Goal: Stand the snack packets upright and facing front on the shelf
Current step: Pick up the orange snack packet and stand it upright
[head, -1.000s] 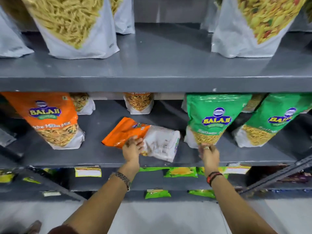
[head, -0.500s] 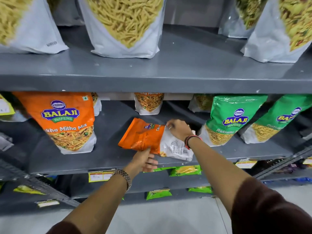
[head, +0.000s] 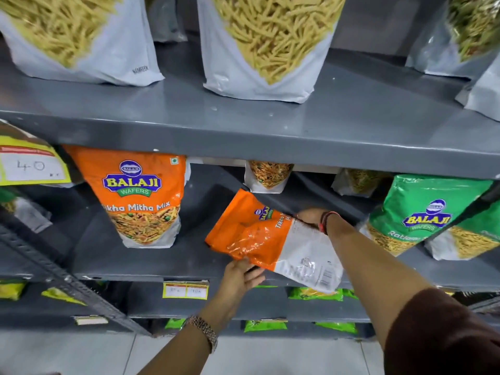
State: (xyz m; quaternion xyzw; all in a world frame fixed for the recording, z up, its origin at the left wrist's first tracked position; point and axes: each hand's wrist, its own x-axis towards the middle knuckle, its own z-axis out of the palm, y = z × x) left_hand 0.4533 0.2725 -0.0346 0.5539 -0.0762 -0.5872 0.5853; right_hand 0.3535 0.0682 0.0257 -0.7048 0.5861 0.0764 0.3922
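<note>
An orange and white snack packet (head: 259, 236) lies tilted on its side at the front of the grey middle shelf (head: 151, 263), its white bottom end hanging over the shelf edge. My left hand (head: 242, 277) grips its lower edge from beneath. My right hand (head: 311, 216) holds its upper edge from behind. To the left an upright orange packet (head: 142, 196) faces front. Upright at the right stand a green packet (head: 422, 212) and another green packet (head: 470, 239) partly behind it.
Big white pouches (head: 267, 47) of yellow sticks stand on the upper shelf (head: 243, 131). Small packets (head: 269, 175) sit at the back of the middle shelf. A yellow price tag (head: 29, 166) hangs at left. Lower shelves hold green packets (head: 265, 326). A slanted metal bar (head: 67, 280) crosses the lower left.
My right hand left the green packet and reached over to the fallen orange packet's upper edge. My left hand slid under its lower edge. The packet now tilts up, and the view shifted left.
</note>
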